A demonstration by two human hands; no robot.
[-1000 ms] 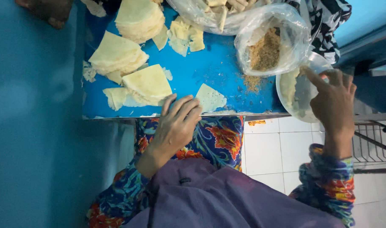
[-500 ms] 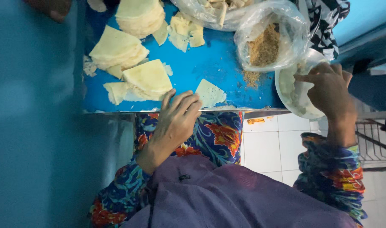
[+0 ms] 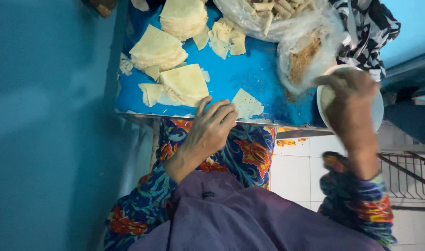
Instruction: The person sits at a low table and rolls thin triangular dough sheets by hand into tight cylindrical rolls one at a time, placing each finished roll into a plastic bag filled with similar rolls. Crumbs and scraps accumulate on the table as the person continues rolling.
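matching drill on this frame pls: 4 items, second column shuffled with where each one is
Things:
1. left hand
2. right hand
3. single pastry sheet
4. bag of brown filling

Places:
A. over the white bowl at the table's right end
B. lying flat at the near edge of the blue table, just right of the left hand's fingertips
C. resting on the table's near edge, fingers on the blue top
D. on the table, just left of the white bowl

Pairs: 1-C, 2-A, 3-B, 4-D
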